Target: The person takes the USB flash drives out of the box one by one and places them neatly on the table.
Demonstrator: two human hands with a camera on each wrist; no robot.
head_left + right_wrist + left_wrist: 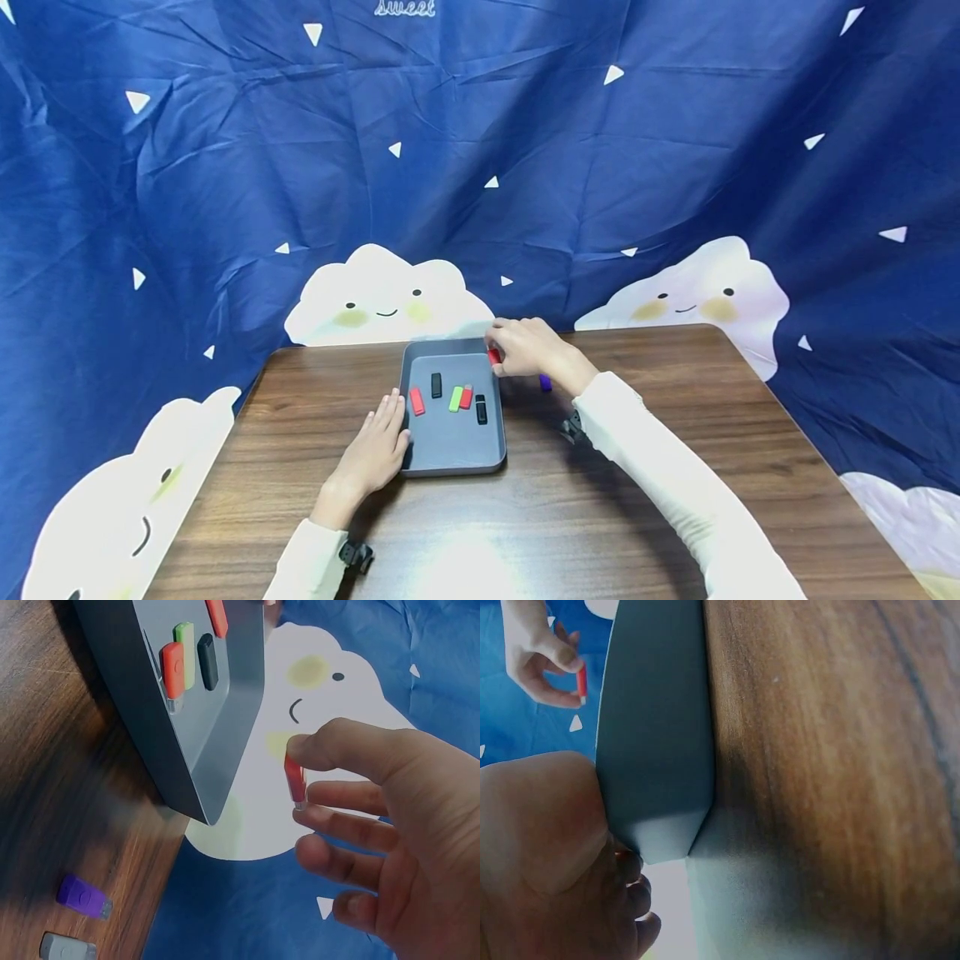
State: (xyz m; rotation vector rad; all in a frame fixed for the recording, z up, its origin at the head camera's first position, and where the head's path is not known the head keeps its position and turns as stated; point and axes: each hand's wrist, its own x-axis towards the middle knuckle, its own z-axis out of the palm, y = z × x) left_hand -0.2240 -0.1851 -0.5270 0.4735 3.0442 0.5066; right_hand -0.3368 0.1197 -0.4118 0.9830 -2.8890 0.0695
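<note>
A red USB stick (pixel 494 357) is at the upper right corner of the tray just right of the middle of the head view; in the right wrist view it stands nearly upright near the centre, metal tip downward. The right hand (pixel 527 346) pinches it between thumb and fingertips, the gap being no wider than the stick, while the remaining fingers are loosely bent. The grey tray (pixel 450 457) fills the lower middle of the head view. Inside lie a black stick (pixel 437 385) toward its upper left, a salmon-red stick (pixel 417 401) at its left, a green stick (pixel 455 399) and a second red stick (pixel 466 397) side by side near its middle, and a capped black stick (pixel 482 410) at its right. The left hand (pixel 372 446), fingers straight and holding nothing, rests against the tray's left wall. On the brown wooden table (pixel 675 400), a purple stick (pixel 82 897) and a grey stick (pixel 67 947) lie in the lower left of the right wrist view. Both arms wear white sleeves (pixel 660 475). Blue cloth (pixel 525 108) with white triangles and smiling clouds (pixel 390 296) fills the upper part of the head view.
</note>
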